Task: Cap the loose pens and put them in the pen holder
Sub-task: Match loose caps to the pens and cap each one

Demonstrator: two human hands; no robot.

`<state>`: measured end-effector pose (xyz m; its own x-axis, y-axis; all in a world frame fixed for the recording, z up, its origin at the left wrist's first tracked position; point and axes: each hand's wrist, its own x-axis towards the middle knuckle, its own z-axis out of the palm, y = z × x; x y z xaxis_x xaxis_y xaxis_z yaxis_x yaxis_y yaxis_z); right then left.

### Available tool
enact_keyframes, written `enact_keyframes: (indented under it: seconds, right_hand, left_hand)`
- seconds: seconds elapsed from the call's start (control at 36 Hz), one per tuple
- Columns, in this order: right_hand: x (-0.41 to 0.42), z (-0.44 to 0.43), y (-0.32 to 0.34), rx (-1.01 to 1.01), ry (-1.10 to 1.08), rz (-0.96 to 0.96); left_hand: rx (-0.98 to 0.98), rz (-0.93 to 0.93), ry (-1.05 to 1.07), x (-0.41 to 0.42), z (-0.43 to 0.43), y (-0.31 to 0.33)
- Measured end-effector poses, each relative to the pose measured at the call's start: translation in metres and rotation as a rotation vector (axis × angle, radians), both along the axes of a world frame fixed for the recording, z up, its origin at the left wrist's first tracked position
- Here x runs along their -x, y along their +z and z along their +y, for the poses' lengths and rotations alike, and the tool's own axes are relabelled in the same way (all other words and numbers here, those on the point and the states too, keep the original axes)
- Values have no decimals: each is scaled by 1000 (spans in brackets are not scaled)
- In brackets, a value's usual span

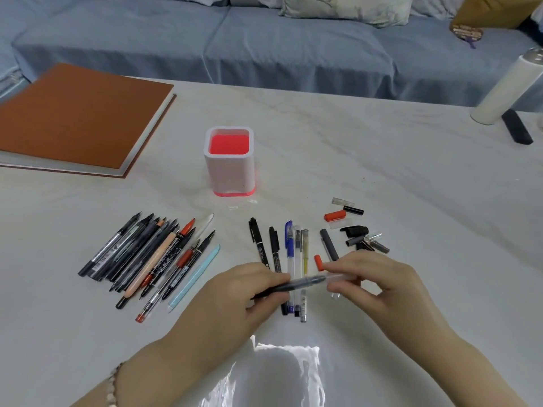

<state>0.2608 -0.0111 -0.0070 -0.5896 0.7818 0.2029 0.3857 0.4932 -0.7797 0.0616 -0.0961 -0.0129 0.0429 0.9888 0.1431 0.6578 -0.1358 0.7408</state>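
view from beside the table. a blue-covered sofa [264,48] ran along the far side. before it lay the pale table [352,148], bearing an orange book [79,113] at far left and a white bottle [505,86] at far right. the pen holder [229,171], white with a red inside, stood upright near the middle, and no pen stood in it (its red floor showed plainly).

nearer the person, the left hand [244,292] gripped the barrel of a dark pen [296,283], fingers curled round it. the right hand [379,286] pinched a clear cap [338,278] at the pen's tip end, so the two hands were close together, joined by pen and cap. whether the cap was fully seated could not be told.

to the left lay a heap of uncapped pens [152,259], tips pointing away from the person. under the hands lay a short row of capped pens [289,259]. to the right lay a scatter of loose caps [355,230], and a small red cap [318,262] lay just beside the right fingers.

risks, as judged: a cap pushed on askew could jam or spring off, and the bare tip could ink the fingers. the clear cap might not belong to this barrel, giving a loose fit that would shed in the holder. the holder stood well apart from the hands, tall and narrow, so a pen dropped hard against its rim could tip it. a wrist swept low could roll the capped row.
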Motion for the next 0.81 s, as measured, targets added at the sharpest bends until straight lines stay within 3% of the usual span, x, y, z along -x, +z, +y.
enact_keyframes:
  seconds: [0.25,0.36,0.53,0.69,0.81]
  right_hand:
    - [6,-8,5,327,-3,113]
    - [9,-8,9,338,42,80]
    - [14,-6,17,362,71,27]
    - [16,-4,13,314,34,77]
    - [15,-3,15,307,64,117]
  left_hand:
    - [-41,-38,-42,1,-4,7]
    - [-14,-92,-21,1,-3,6]
    - [144,-299,95,-3,-2,7]
    - [265,-381,174,-8,6,18]
    - [527,-661,131,-4,13,27]
